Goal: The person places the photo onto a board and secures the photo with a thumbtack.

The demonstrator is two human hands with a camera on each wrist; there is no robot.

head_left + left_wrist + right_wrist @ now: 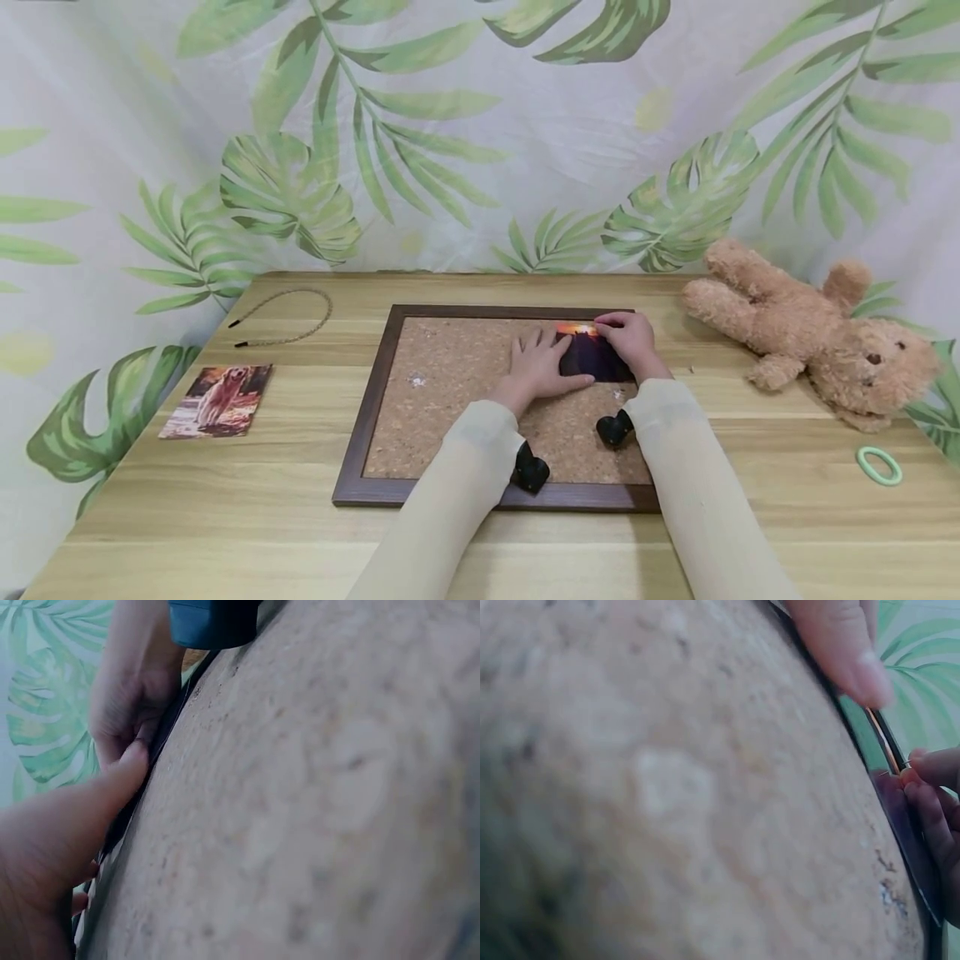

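Observation:
A sunset photo (pixel 592 360), dark below and orange along its top, lies on the cork board (pixel 442 400) near the frame's upper right. My left hand (pixel 542 367) rests flat with fingers spread, its thumb and index finger over the photo's left side. At the photo's top edge, my right hand (pixel 633 340) brings thumb and fingertips together. The right wrist view shows those fingertips (pixel 922 769) pinching a small pin, mostly hidden, against the photo. Clear pins (pixel 416 381) show in the cork at left, and more glint just below the photo.
A dog photo (pixel 217 402) and a thin headband (pixel 300 337) lie on the table's left. At right are a teddy bear (pixel 802 325) and a green ring (pixel 879 466). A leaf-patterned cloth (pixel 450 167) hangs behind. Black wrist cameras (pixel 531 468) hang close over the board.

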